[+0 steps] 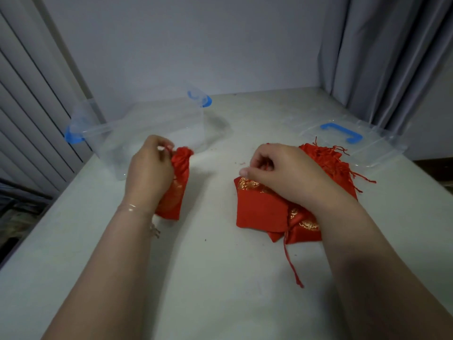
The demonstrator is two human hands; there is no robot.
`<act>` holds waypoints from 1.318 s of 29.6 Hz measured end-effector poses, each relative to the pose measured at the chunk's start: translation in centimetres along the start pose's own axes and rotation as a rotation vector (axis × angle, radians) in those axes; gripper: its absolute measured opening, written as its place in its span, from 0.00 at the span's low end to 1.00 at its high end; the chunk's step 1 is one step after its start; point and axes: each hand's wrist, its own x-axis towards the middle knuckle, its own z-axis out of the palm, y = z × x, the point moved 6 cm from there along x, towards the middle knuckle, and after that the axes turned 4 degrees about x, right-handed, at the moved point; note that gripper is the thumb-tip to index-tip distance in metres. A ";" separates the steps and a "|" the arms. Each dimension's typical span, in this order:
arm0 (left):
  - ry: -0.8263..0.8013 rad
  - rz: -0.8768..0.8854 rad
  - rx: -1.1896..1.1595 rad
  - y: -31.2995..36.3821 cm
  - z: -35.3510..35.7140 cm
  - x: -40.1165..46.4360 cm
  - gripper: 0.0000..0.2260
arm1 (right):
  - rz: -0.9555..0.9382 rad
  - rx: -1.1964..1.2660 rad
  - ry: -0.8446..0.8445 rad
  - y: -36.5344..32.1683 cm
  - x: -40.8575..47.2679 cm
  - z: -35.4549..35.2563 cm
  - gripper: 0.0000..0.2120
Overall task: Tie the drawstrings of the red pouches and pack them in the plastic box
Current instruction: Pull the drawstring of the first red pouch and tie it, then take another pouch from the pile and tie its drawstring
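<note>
My left hand [149, 168] grips a red pouch [177, 187] with gold print, its neck gathered, and pinches the drawstring at the top. My right hand [277, 170] lies over a pile of red pouches [259, 209] and pinches a thin red drawstring between thumb and fingers. One loose drawstring [291, 263] trails from the pile toward me. A clear plastic box [152, 128] with blue latches stands behind my left hand, with nothing red inside it.
The box's clear lid [350, 141] with a blue handle lies flat at the back right, behind the pile. A grey curtain [382, 57] hangs at the right. The white table [208, 278] drops off along its left edge beside a slatted wall.
</note>
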 end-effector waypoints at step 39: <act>-0.869 0.435 -0.188 7.0 7.1 -7.5 0.25 | 0.050 0.009 -0.056 -0.1 -0.2 1.7 0.24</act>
